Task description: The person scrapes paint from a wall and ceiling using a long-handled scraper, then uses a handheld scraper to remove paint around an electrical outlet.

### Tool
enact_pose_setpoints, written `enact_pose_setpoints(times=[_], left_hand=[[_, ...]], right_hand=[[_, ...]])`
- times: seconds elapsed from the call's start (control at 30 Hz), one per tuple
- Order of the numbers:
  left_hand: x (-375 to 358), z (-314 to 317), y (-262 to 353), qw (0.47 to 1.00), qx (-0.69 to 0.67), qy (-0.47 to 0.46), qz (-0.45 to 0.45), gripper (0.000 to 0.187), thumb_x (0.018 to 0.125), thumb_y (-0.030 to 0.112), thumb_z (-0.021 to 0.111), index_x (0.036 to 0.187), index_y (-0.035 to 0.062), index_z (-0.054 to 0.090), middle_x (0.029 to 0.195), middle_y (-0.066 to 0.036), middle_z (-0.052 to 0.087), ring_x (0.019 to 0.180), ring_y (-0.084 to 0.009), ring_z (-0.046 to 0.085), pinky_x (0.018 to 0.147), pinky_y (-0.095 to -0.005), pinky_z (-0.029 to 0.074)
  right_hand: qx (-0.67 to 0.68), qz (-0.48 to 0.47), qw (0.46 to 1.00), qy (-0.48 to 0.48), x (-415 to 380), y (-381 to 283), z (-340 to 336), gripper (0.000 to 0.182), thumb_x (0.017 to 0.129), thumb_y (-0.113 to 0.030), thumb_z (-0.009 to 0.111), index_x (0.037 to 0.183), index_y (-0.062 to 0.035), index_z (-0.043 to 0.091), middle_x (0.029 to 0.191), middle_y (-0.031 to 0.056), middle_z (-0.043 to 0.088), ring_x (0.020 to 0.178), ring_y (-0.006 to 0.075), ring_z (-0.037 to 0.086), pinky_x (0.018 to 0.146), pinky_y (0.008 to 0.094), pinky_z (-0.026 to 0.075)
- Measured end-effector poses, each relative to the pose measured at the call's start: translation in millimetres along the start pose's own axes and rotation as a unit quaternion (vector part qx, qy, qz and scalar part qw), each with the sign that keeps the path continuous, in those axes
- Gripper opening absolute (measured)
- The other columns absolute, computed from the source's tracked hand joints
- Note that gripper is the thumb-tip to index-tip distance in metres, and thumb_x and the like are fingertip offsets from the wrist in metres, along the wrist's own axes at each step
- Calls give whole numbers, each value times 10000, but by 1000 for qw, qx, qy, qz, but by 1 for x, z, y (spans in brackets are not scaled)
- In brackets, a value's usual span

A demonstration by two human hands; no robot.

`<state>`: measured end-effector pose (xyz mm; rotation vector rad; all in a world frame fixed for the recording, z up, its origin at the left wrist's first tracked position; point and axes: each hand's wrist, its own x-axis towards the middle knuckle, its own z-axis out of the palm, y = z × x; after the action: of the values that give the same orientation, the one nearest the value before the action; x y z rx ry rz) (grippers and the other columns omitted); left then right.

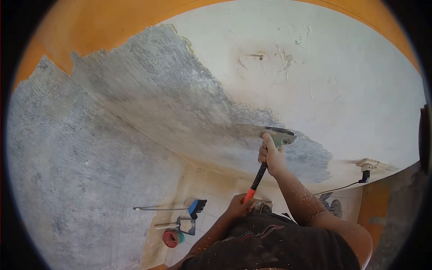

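A long-handled paint scraper (257, 176) with a black shaft and an orange-red grip slants up to the wall (324, 90). Wrapped high on it, just below the grey-green head (282, 136), is my right hand (273, 154), thumb pointing up. My left hand (240, 205) is closed round the orange-red lower end, close to my body. The head lies against the wall near the ragged border between bare grey plaster (148, 67) and white paint. Whether its edge touches the wall is hard to tell. Pale flakes cling to my right arm.
A wall socket (366, 166) with a black plug and cord is at right. On the tiled floor at lower left are a blue broom (196, 209), a dustpan (186, 226) and a red bucket (170, 239). Orange paint (121, 22) borders the wall's top.
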<state>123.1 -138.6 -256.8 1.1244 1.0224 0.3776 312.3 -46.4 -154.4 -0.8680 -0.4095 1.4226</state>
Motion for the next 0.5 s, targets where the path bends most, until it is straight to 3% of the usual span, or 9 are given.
enact_pose_setpoints(times=[0.07, 0.13, 0.2, 0.27, 0.3, 0.33, 0.4, 0.43, 0.5], left_hand=[[-7, -1, -6, 996, -43, 46, 69, 319, 842, 335, 594, 887, 22, 556, 669, -9, 546, 565, -87, 526, 511, -236, 424], [-17, -7, -3, 993, -5, 69, 98, 262, 847, 283, 596, 863, 25, 552, 655, 6, 524, 556, -52, 474, 507, -214, 391], [-22, -13, -10, 987, -69, 94, 111, 285, 850, 293, 592, 834, 11, 552, 648, 7, 527, 557, -54, 478, 514, -219, 398], [-24, -19, -14, 978, -81, 83, 171, 303, 852, 298, 590, 787, 4, 553, 630, 3, 538, 557, -59, 489, 518, -220, 402], [-26, -18, -8, 979, -61, 96, 172, 314, 849, 303, 595, 755, 6, 556, 609, -4, 545, 555, -62, 501, 520, -222, 407], [-26, -15, -9, 978, -67, 94, 173, 314, 849, 303, 595, 755, 6, 556, 609, -4, 545, 555, -62, 501, 520, -222, 407], [-25, -12, -14, 977, -18, 127, 168, 319, 844, 311, 601, 741, 12, 558, 607, -14, 555, 557, -64, 512, 522, -222, 411], [-23, -8, -20, 977, -69, 121, 164, 341, 841, 339, 597, 721, 23, 551, 595, -5, 545, 543, -62, 508, 505, -222, 404], [-23, -4, -24, 982, -96, 92, 136, 354, 845, 345, 587, 697, 27, 539, 582, 3, 527, 535, -60, 489, 495, -228, 391]], right_hand=[[20, 6, 1000, -20, -1, -3, -5, 173, 885, -239, 536, 833, -79, 494, 588, -16, 434, 454, 92, 397, 414, 252, 339], [-54, -88, 990, -92, -8, -8, 3, 151, 885, -214, 533, 856, -69, 504, 618, 0, 450, 520, 118, 442, 479, 266, 387], [-71, -93, 984, -133, -13, -12, 8, 152, 858, -206, 553, 843, -62, 504, 624, 15, 465, 565, 143, 472, 546, 278, 414], [33, -81, 977, -195, -18, -13, 28, 180, 817, -219, 586, 844, -55, 517, 645, 33, 493, 581, 167, 495, 583, 281, 430], [96, 1, 984, -152, -18, -9, 36, 191, 805, -259, 574, 750, -97, 490, 595, 4, 451, 536, 139, 446, 539, 254, 379], [90, 1, 984, -151, -13, -7, 30, 191, 805, -259, 574, 750, -97, 490, 595, 4, 451, 536, 139, 446, 539, 254, 379], [208, 167, 896, -356, 3, -2, 17, 276, 831, -295, 520, 635, -151, 391, 537, -34, 361, 484, 100, 354, 475, 240, 284], [170, 178, 913, -325, 2, 3, 16, 364, 842, -329, 481, 577, -174, 287, 488, -55, 267, 434, 78, 249, 436, 246, 196], [141, 209, 914, -316, 5, 5, 17, 372, 840, -329, 480, 565, -176, 281, 476, -57, 256, 416, 81, 235, 425, 251, 192]])
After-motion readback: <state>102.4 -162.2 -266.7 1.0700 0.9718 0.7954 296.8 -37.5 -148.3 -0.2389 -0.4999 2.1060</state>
